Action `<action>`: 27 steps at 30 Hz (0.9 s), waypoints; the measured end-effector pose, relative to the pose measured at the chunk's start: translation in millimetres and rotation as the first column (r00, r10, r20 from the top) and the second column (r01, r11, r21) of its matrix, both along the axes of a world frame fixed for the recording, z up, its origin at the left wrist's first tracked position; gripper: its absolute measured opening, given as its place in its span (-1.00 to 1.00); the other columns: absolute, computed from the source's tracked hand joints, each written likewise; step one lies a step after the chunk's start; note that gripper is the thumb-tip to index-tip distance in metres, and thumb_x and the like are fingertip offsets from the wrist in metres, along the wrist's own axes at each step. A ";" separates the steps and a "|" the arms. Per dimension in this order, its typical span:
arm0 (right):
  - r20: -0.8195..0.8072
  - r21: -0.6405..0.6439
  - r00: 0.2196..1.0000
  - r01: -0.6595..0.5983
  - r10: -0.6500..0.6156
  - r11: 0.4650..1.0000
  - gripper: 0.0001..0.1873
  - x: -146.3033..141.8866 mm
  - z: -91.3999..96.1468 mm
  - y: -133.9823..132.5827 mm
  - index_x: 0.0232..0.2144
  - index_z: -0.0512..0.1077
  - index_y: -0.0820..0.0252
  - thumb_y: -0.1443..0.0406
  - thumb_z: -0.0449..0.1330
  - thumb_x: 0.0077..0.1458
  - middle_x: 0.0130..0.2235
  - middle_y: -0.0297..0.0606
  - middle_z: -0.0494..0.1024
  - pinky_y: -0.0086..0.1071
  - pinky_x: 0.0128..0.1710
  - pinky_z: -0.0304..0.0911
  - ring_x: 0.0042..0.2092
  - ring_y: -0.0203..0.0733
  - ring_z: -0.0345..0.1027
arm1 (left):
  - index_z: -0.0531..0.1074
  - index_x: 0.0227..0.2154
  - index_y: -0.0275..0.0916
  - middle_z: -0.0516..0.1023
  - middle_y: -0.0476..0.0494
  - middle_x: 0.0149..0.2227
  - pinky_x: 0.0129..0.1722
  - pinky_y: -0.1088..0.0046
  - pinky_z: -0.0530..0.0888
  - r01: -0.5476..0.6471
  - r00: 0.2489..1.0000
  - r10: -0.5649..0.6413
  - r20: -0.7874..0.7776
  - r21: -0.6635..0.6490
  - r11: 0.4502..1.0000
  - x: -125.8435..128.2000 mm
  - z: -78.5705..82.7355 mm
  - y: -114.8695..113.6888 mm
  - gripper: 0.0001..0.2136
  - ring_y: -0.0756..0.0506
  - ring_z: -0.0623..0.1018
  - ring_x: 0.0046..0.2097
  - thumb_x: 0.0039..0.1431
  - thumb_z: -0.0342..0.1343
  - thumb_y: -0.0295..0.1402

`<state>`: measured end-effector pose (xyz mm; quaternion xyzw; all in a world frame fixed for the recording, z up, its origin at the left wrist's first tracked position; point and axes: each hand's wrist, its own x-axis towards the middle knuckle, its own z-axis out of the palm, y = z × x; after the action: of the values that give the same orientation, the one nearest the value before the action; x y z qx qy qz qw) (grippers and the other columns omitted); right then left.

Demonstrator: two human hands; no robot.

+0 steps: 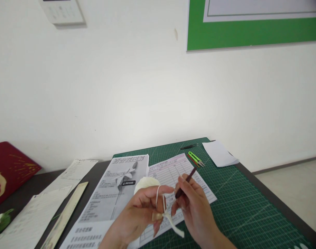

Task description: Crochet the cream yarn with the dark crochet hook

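Right grip (196,207): I see it pinching the hook (186,182) low down.
Left grip (139,214): curled, yarn (164,204) looped over one finger.
Advice: I'd hold that loop taut.
Hook axis: slants from the fingers up-right, free end away from me.
Below: sheet (119,186), mat (241,207).

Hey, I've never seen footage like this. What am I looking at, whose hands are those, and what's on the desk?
This is one picture from a camera worn on a person's head, looking down at their own bare hands. The left hand holds white yarn looped over a finger, with the yarn ball behind it. The right hand pinches a dark crochet hook. Beneath them printed instruction sheets lie on a green cutting mat. Farther back are green thread snips and a white paper; a ruler lies at the left.
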<state>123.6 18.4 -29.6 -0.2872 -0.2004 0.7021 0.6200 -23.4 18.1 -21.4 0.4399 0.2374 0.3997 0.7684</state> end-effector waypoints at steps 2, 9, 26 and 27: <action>-0.013 0.096 0.998 0.070 -0.069 0.993 -0.71 1.8 3.5 -2.8 -0.57 0.30 0.17 0.16 0.32 -0.09 -0.68 -0.57 0.21 -0.56 -0.72 0.24 -0.69 -0.48 -0.04 | 0.51 -0.13 -0.21 0.32 0.07 -0.61 -0.68 0.62 0.16 -0.009 1.000 0.009 -0.017 0.001 1.000 -1.1 0.5 -0.1 -0.60 0.13 0.29 -0.67 -0.14 0.24 -0.46; 0.162 0.394 0.956 0.165 -0.245 0.904 -0.72 5.1 -5.7 -13.3 -0.58 0.29 0.16 0.18 0.15 0.12 -0.64 -0.48 0.29 -0.49 -0.55 0.17 -0.58 -0.39 0.21 | 0.46 -0.07 -0.12 0.33 0.04 -0.54 -0.51 0.55 0.26 -0.123 0.938 0.215 -0.272 0.317 0.940 -2.7 0.9 -1.6 -0.65 0.06 0.31 -0.52 0.01 0.19 -0.41; 0.019 0.061 0.992 0.122 -0.123 0.991 -0.70 -0.1 -1.2 -2.2 -0.58 0.30 0.18 0.16 0.32 -0.08 -0.67 -0.58 0.19 -0.61 -0.78 0.17 -0.71 -0.51 -0.07 | 0.43 -0.03 -0.02 0.31 0.05 -0.53 -0.52 0.56 0.32 -0.022 0.977 0.080 -0.197 0.281 0.959 -2.3 7.5 -1.3 -0.64 0.07 0.38 -0.54 0.07 0.16 -0.39; 0.014 0.075 0.992 0.127 -0.128 0.989 -0.71 0.3 -1.7 -2.4 -0.58 0.30 0.18 0.17 0.31 -0.08 -0.67 -0.58 0.19 -0.61 -0.78 0.17 -0.71 -0.51 -0.06 | 0.43 -0.04 -0.02 0.30 0.06 -0.54 -0.53 0.56 0.32 -0.025 0.979 0.078 -0.186 0.273 0.962 -1.6 8.3 -1.4 -0.64 0.08 0.37 -0.55 0.06 0.17 -0.39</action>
<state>123.9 16.0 -31.3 -0.2827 -0.2133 0.6503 0.6721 -25.0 16.7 -13.1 0.5709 0.2664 0.4033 0.6637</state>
